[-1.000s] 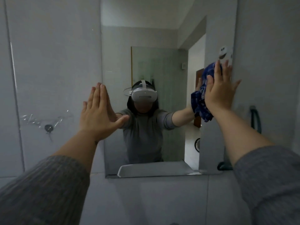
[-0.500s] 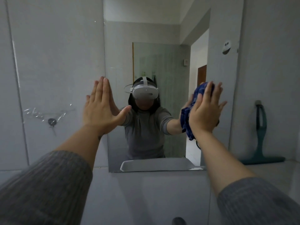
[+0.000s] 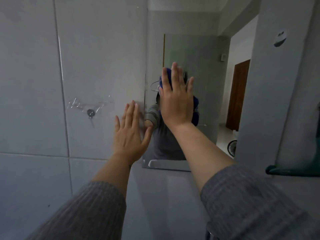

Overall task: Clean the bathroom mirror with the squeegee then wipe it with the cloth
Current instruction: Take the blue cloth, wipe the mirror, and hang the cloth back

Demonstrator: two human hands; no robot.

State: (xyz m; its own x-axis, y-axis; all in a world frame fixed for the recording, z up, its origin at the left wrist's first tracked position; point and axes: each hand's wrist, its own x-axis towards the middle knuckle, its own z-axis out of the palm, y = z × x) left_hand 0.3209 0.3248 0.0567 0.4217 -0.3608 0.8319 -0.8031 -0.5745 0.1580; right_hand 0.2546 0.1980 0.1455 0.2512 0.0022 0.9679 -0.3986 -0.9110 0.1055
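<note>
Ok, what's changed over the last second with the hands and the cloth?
The right hand, pressing the blue cloth flat against the mirror, has swept leftward from the mirror's right edge to near its left side. Nothing was taken hold of or let go. The left hand stays flat at the mirror's left edge, and the squeegee still stands at the right.

dim, grey-blue light, soft blur throughout, wide-angle bending of edges

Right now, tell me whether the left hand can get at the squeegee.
Probably not: the left hand lies flat at the mirror's left edge, the squeegee stands far right, and the right arm with the cloth crosses between.
</note>
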